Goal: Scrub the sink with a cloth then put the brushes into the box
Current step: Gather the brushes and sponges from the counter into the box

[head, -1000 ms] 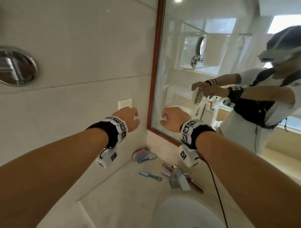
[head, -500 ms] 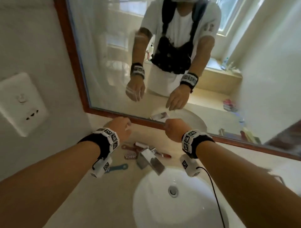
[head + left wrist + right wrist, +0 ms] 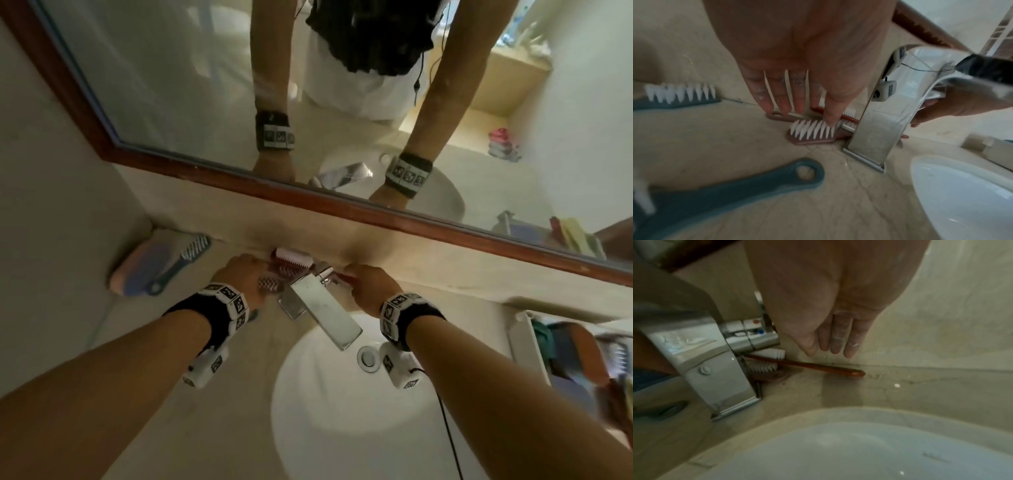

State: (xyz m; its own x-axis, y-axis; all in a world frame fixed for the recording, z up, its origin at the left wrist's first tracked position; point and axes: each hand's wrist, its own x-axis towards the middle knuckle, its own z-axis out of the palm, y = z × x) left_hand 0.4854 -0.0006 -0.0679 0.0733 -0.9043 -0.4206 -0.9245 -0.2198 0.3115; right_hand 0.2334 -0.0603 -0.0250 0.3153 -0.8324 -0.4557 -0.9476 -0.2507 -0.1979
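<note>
1. Head view: both hands are down behind the tap [image 3: 317,305], at the back edge of the counter [image 3: 171,394] under the mirror [image 3: 205,85]. Left hand [image 3: 239,277] is on the reddish brushes [image 3: 291,263]; right hand [image 3: 371,287] is at the tap's other side. The white sink [image 3: 325,411] holds no cloth, so scrubbing looks finished, as a judgement. Box [image 3: 527,342] sits at the counter's right edge with items already inside. A blue brush [image 3: 185,260] lies on a pad at the back-left corner.
2. Left wrist view: left hand's fingers [image 3: 783,104] are straight, tips touching the reddish brushes, nothing gripped yet. Two blue brushes remain on the counter, one [image 3: 680,97] near the wall, one [image 3: 735,186] nearer the front.
3. Right wrist view: right hand's fingers [image 3: 836,344] are straight, just above a reddish brush handle [image 3: 818,367], not holding it.
4. Left to do: every visible brush. Beige stone counter, tiled bathroom wall.
</note>
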